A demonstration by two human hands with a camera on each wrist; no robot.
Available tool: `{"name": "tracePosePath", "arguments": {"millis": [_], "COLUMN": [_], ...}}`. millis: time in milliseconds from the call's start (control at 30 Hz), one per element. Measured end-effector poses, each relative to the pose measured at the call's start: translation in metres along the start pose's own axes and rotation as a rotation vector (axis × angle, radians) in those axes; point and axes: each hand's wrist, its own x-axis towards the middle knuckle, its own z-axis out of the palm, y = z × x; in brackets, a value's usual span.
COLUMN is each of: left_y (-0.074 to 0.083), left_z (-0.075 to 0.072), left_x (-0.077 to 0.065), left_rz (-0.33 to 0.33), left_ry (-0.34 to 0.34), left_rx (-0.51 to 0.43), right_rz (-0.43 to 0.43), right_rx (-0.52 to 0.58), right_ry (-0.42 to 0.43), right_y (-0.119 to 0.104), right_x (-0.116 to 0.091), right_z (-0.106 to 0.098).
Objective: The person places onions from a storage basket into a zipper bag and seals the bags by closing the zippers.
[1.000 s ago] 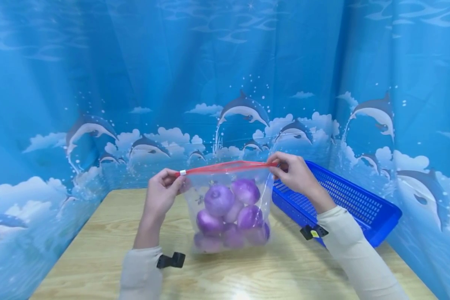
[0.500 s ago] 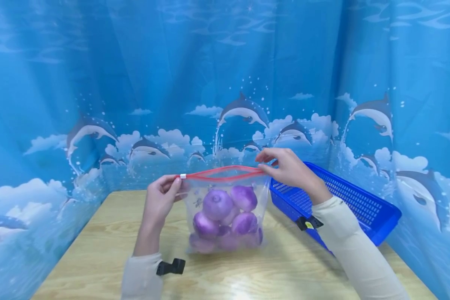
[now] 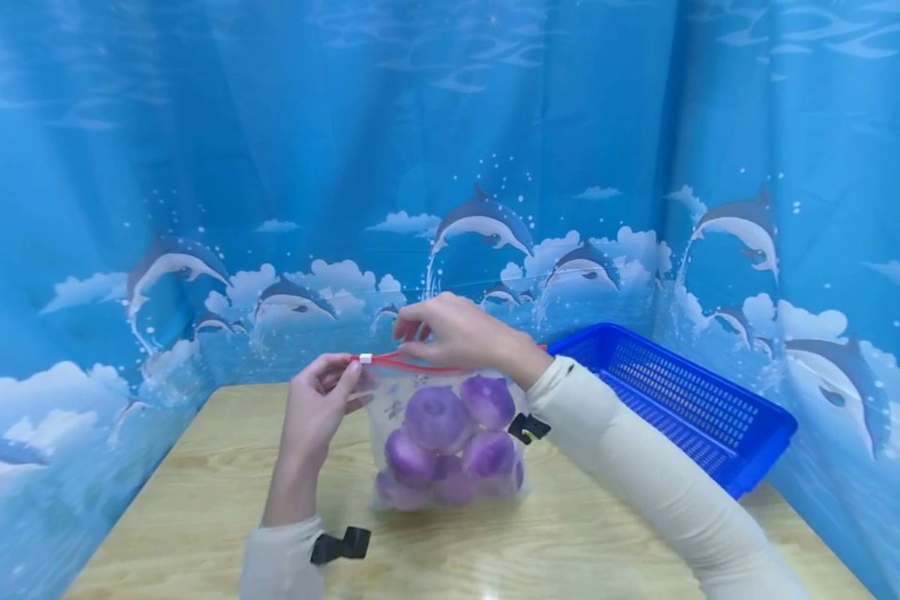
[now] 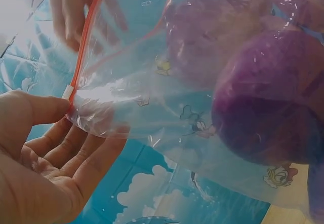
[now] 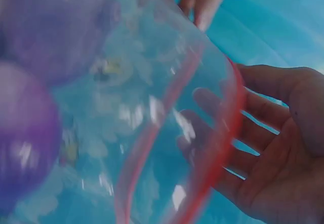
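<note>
A clear zip bag [image 3: 386,400] with a red zip stands on the table, filled with several purple onions [image 3: 437,418]. Its white slider [image 3: 365,359] sits at the left end of the zip. My left hand [image 3: 318,400] pinches that corner between thumb and fingers, seen closely in the left wrist view. Over the zip, right of the slider, is my right hand [image 3: 457,333]. In the right wrist view, the right hand's relaxed fingers [image 5: 258,127] lie behind the blurred red edge, thumb apart from them. The zip's two red strips stand apart there.
A blue perforated basket [image 3: 750,417] stands at the table's right side, partly behind the right arm. The wooden table [image 3: 195,483] carries everything. A dolphin-print curtain [image 3: 330,167] surrounds the back and sides.
My right hand has let go of the zip's right end and moved left along it, toward the slider. The left hand keeps its pinch, and the bag has sunk slightly.
</note>
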Motion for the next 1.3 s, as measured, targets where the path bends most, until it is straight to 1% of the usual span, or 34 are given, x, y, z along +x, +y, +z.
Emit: {"name": "tracePosePath", "arguments": {"millis": [100,200,333,467,533,633,767,867,1033,1133,1300], "left_y": [0.0,0.0,0.002,0.003,0.002,0.002,0.002,0.001,0.001,0.001,0.002], "left_z": [0.001,0.002,0.002,0.003,0.004,0.007,0.011,0.013,0.008,0.006,0.008], "left_x": [-0.001,-0.002,-0.002,-0.002,-0.002,-0.002,-0.003,-0.002,-0.003,-0.003,-0.003], "left_rz": [0.008,0.013,0.021,0.029,0.03,0.034,0.044,0.054,0.061,0.058,0.057], "left_ry": [-0.01,-0.024,-0.033,-0.03,-0.022,0.013,0.074,0.103,0.109,0.095,0.079], "left_rx": [0.002,0.006,-0.007,-0.013,-0.016,-0.027,-0.065,-0.088,-0.08,-0.057,-0.004], "right_rz": [0.0,0.005,0.03,0.055,0.064,0.076,0.078,0.077,0.068,0.069,0.09], "right_rx": [-0.009,-0.013,-0.029,-0.037,-0.038,-0.034,-0.029,-0.023,-0.011,-0.018,-0.03], "right_ry": [-0.045,-0.057,-0.075,-0.121,-0.143,-0.159,-0.163,-0.152,-0.145,-0.148,-0.148], "right_y": [-0.004,-0.006,-0.009,-0.011,-0.012,-0.011,-0.011,-0.011,-0.013,-0.015,-0.017], "right_x": [0.014,0.025,0.037,0.045,0.047,0.046,0.044,0.044,0.047,0.049,0.048], "right_z": [0.008,0.014,0.016,0.015,0.014,0.013,0.013,0.012,0.015,0.017,0.015]}}
